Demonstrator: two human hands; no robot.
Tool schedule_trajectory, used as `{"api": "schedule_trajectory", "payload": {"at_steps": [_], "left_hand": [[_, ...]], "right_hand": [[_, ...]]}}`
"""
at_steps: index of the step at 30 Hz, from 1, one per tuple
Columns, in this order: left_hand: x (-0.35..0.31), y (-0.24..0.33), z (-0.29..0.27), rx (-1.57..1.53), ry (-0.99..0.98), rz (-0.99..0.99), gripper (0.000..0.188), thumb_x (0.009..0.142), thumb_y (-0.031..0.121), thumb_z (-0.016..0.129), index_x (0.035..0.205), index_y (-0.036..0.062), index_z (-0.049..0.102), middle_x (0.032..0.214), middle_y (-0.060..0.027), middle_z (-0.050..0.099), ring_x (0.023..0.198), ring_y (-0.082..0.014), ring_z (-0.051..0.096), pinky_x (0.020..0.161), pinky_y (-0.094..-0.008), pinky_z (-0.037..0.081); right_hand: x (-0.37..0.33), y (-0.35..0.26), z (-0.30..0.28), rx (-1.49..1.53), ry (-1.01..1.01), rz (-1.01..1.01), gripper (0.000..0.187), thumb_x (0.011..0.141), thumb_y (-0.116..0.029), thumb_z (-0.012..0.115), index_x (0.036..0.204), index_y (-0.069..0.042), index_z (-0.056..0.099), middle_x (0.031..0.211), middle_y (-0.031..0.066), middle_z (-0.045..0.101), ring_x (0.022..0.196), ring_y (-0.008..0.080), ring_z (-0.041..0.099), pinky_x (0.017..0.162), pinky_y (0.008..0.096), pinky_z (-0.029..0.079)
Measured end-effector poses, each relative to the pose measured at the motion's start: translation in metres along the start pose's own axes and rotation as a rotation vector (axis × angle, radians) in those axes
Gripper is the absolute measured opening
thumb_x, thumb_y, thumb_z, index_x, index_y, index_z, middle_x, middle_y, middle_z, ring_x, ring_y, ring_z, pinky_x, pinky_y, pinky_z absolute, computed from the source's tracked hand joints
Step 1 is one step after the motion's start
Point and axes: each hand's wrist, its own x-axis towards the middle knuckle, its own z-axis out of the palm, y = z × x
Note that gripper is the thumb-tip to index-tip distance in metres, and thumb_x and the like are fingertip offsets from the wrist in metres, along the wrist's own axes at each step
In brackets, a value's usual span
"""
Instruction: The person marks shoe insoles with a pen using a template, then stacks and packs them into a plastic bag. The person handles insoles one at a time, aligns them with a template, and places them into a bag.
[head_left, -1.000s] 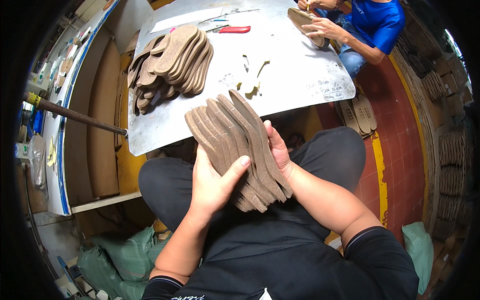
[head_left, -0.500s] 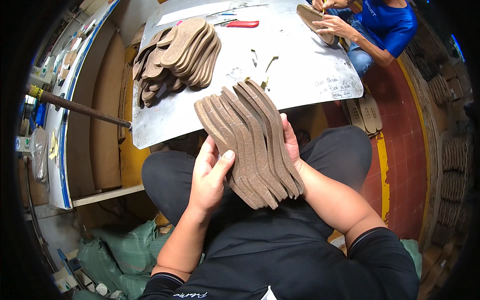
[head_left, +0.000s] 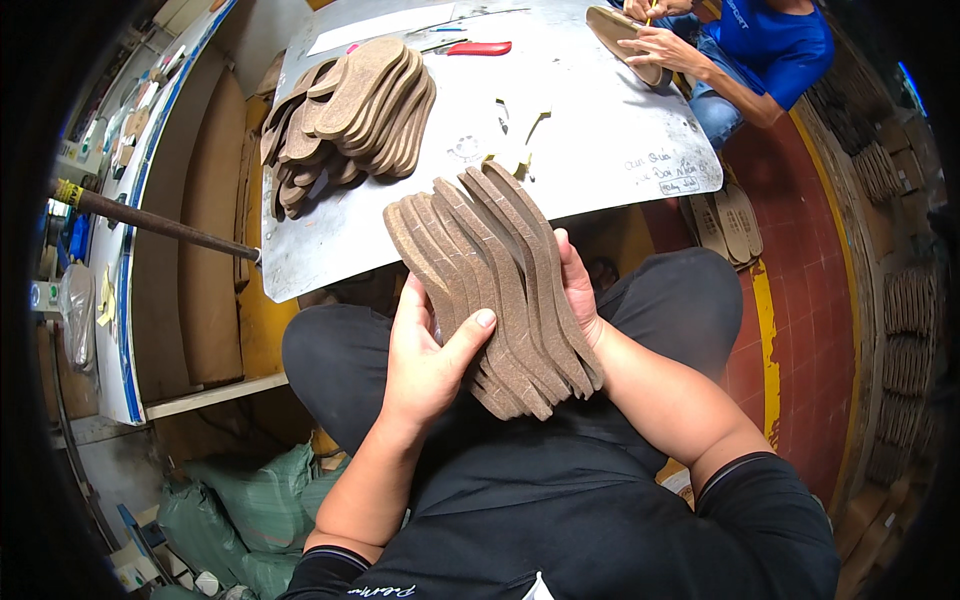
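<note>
Between my hands is a stack of brown shoe insoles [head_left: 490, 290], held on edge above my lap so that their wavy side edges face up. My left hand [head_left: 425, 345] grips the stack's left side, its thumb lying across the edges and its fingers hidden underneath. My right hand [head_left: 578, 290] is closed against the right side, with most of its fingers out of sight behind the insoles. Short pale marks cross the edges. The insoles fan apart slightly near the right.
A pile of similar insoles [head_left: 350, 110] lies on the white table [head_left: 580, 130], near a red-handled cutter [head_left: 480, 48]. Across the table, a person in a blue shirt [head_left: 775, 45] holds a sole [head_left: 620, 45] and a yellow pencil. A metal rod [head_left: 160, 222] meets the table's left edge.
My left thumb has slid a little to the right across the insole edges. The stack has shifted slightly left, and both hands still hold it.
</note>
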Motion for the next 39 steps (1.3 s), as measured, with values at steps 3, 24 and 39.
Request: {"api": "schedule_trajectory", "payload": {"at_steps": [3, 24, 39], "left_hand": [[0.0, 0.003, 0.004, 0.029, 0.013, -0.009, 0.078, 0.101, 0.011, 0.086, 0.164, -0.0027, 0.043, 0.155, -0.0159, 0.062, 0.144, -0.0247, 0.061, 0.127, -0.0424, 0.045], [0.001, 0.002, 0.023, 0.149, 0.088, 0.032, 0.102, 0.083, 0.014, 0.104, 0.159, -0.0011, 0.039, 0.149, -0.018, 0.063, 0.137, -0.027, 0.065, 0.119, -0.0438, 0.053], [-0.004, -0.006, -0.046, 0.225, 0.194, -0.089, 0.073, 0.102, 0.024, 0.089, 0.159, -0.0009, 0.05, 0.118, 0.0015, 0.056, 0.091, -0.0048, 0.056, 0.073, -0.0231, 0.052]], "right_hand": [[0.001, 0.0, 0.002, 0.012, -0.012, -0.007, 0.089, 0.103, -0.071, 0.071, 0.168, -0.011, 0.056, 0.166, 0.0182, 0.061, 0.151, 0.0354, 0.059, 0.13, 0.0556, 0.046], [0.001, -0.001, 0.009, -0.001, -0.021, -0.022, 0.068, 0.108, -0.055, 0.075, 0.151, -0.004, 0.069, 0.146, 0.018, 0.075, 0.135, 0.0306, 0.071, 0.12, 0.0511, 0.055], [-0.049, -0.065, 0.033, -0.11, 0.132, -0.044, 0.038, 0.112, -0.039, 0.073, 0.082, -0.018, 0.064, 0.086, -0.0049, 0.072, 0.092, 0.0148, 0.076, 0.095, 0.0392, 0.066]]}}
